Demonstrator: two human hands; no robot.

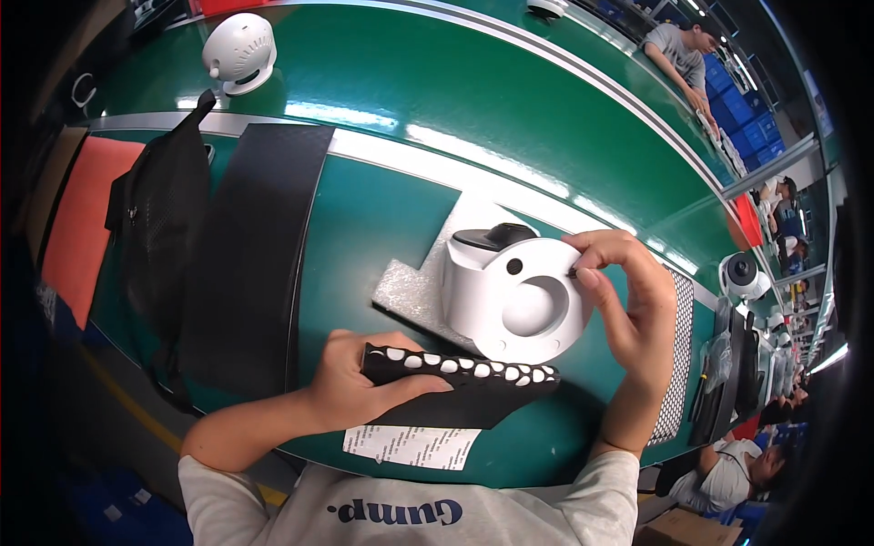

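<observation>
A white rounded device (462,300) with a black part on top lies tilted on a foam sheet (410,284), its round base facing me. One black round pad (514,267) sits on the base, beside the large round recess. My right hand (633,296) is at the base's right edge, thumb and forefinger pinching a small black pad (574,272) against it. In front of the device, my left hand (350,378) grips a black pad sheet (473,398) with white round spots along its far edge. Printed white backing paper (414,446) shows below the sheet.
On the left lie a black mat (255,246), a black bag (164,227) and an orange sheet (91,200). Another white device (241,55) stands on the green belt (364,55) beyond. A dotted sheet (675,364) lies right of my right arm. Co-workers sit farther right.
</observation>
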